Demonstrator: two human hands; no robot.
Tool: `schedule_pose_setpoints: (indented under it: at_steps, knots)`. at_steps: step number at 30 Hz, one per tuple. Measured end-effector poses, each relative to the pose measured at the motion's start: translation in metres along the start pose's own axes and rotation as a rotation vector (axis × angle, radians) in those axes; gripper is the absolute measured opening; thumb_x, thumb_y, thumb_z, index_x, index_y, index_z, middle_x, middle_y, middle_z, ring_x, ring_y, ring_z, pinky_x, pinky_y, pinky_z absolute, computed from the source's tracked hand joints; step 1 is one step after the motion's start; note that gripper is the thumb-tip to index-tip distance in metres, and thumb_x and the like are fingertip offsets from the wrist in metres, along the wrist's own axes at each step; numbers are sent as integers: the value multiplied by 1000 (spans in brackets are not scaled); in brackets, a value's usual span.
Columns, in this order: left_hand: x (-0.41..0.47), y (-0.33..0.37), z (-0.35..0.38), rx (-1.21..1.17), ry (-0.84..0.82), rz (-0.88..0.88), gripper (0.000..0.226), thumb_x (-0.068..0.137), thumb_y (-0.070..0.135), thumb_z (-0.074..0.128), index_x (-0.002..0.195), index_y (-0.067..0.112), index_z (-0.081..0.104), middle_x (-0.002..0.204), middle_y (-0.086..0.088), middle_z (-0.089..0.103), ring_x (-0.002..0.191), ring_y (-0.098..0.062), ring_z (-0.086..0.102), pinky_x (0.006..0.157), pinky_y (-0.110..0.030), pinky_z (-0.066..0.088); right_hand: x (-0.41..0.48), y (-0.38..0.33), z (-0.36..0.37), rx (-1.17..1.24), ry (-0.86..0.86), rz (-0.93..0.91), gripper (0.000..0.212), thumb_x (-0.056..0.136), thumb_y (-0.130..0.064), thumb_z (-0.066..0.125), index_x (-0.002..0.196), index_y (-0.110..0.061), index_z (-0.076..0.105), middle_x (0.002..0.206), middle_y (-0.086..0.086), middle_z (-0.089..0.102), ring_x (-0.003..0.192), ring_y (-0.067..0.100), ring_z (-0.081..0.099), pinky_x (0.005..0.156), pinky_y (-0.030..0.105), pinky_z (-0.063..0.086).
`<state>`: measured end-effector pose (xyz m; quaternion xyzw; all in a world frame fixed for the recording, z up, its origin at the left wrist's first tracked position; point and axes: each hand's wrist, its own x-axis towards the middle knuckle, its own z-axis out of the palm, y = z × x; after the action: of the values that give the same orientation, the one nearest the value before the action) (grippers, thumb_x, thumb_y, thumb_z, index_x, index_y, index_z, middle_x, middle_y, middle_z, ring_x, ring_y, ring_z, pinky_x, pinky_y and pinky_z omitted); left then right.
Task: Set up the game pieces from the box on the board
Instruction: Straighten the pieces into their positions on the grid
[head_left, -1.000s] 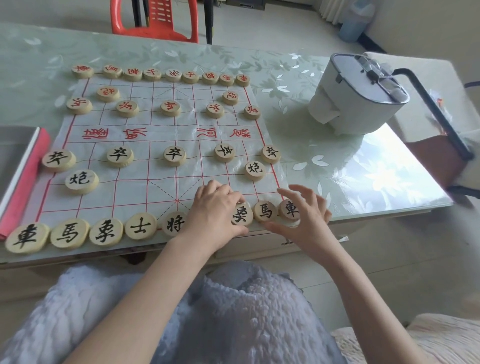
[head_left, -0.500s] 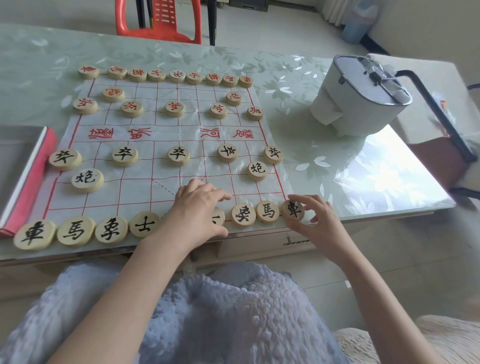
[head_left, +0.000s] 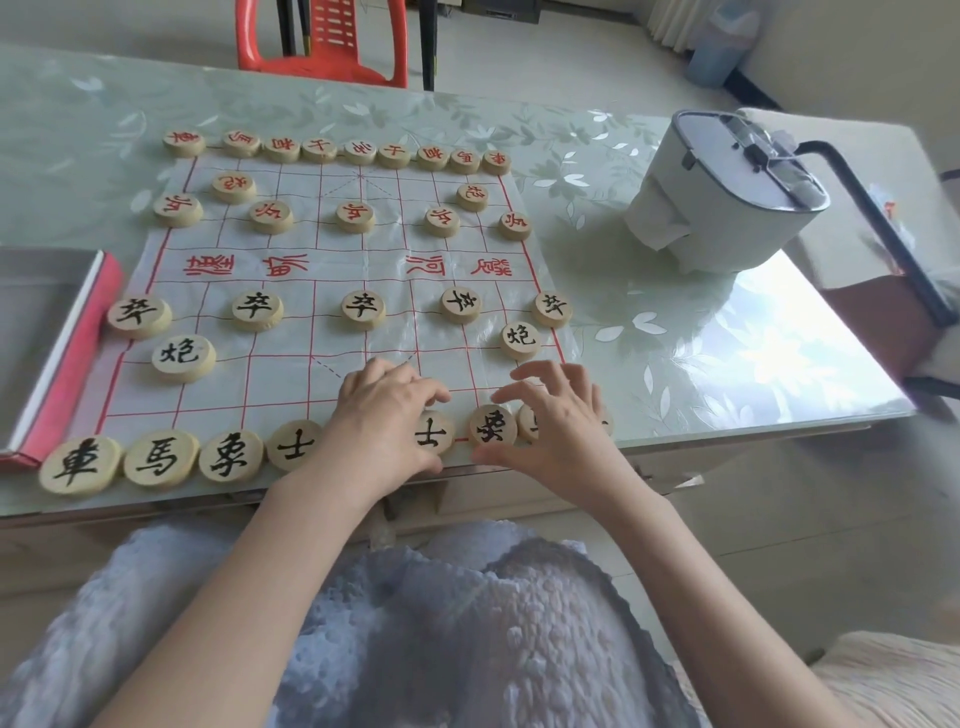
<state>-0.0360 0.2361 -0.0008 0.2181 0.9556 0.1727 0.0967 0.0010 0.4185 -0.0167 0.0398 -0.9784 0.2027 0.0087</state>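
Right, L hand (head_left: 384, 421) first: knuckles up, fingers curled down onto the near row's ctr spot, fingertips touching the right advisor piece (head_left: 435, 435). Whatever sits under the palm is hidden, so we can't tell if it grips a piece or just rests there. R hand (head_left: 558, 421) hangs just beside it w/ fingers spread and loosely bent, pinching nothing we can see. Its thumb lies below the right elephant piece (head_left: 492, 426), and its fingers arch over the mostly covered pieces at the row's right end.

Outward: the near row runs left-right along the near edge of the board (head_left: 291, 374), close to the lip of the table (head_left: 727, 374). Left advisor piece (head_left: 295, 446) pokes out on the L hand's other side, so the ctr slot lies straight under that hand, btwn the two advisors. We judge the set-up nearly done: any last nudge at ctr suits the L hand, at the right end the R hand. Box (head_left: 67, 364) sits well apart, left of the board.
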Motion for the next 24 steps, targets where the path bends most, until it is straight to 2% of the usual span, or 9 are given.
schedule_pose_setpoints:
  at_steps: [3, 6, 11, 17, 20, 24]
  knots:
    - [-1, -2, 2, 50, -6, -31, 62, 70, 41, 74, 126, 30, 49, 124, 7, 49, 123, -17, 31, 102, -30, 23, 4, -2, 3, -13, -18, -3, 53, 69, -52, 71, 115, -28, 59, 125, -7, 41, 120, 18, 23, 93, 24, 15]
    - [0, -2, 3, 61, -1, -58, 56, 70, 41, 74, 120, 28, 52, 120, 5, 52, 120, -19, 34, 99, -31, 25, 3, -3, 3, 17, -66, -3, 47, 75, -46, 68, 119, -35, 57, 122, -7, 44, 118, 20, 26, 94, 28, 18]
    - [1, -2, 3, 74, 3, -64, 55, 71, 41, 73, 120, 29, 52, 119, 5, 53, 119, -19, 35, 100, -32, 26, 0, -3, 4, -30, -91, -40, 45, 82, -47, 59, 125, -39, 51, 117, -9, 48, 113, 17, 30, 79, 27, 14]
    - [0, -3, 3, 82, 5, -74, 55, 70, 44, 73, 119, 28, 52, 118, 4, 53, 118, -19, 36, 100, -32, 27, -2, -1, 3, 5, -101, -43, 56, 78, -46, 65, 130, -37, 46, 122, -10, 46, 115, 17, 29, 82, 28, 15]
    - [-1, -3, 4, 67, 1, -73, 55, 69, 44, 73, 117, 28, 52, 117, 4, 53, 117, -19, 36, 99, -32, 27, -9, 11, -10, 74, -56, 6, 65, 75, -46, 69, 133, -38, 41, 128, -12, 43, 117, 13, 27, 88, 27, 17]
    - [0, -3, 3, 62, -4, -72, 57, 68, 46, 74, 118, 28, 52, 119, 5, 53, 118, -19, 35, 99, -32, 27, -21, 35, -29, 138, 5, 84, 64, 72, -42, 72, 130, -38, 46, 130, -14, 45, 118, 12, 27, 99, 31, 22]
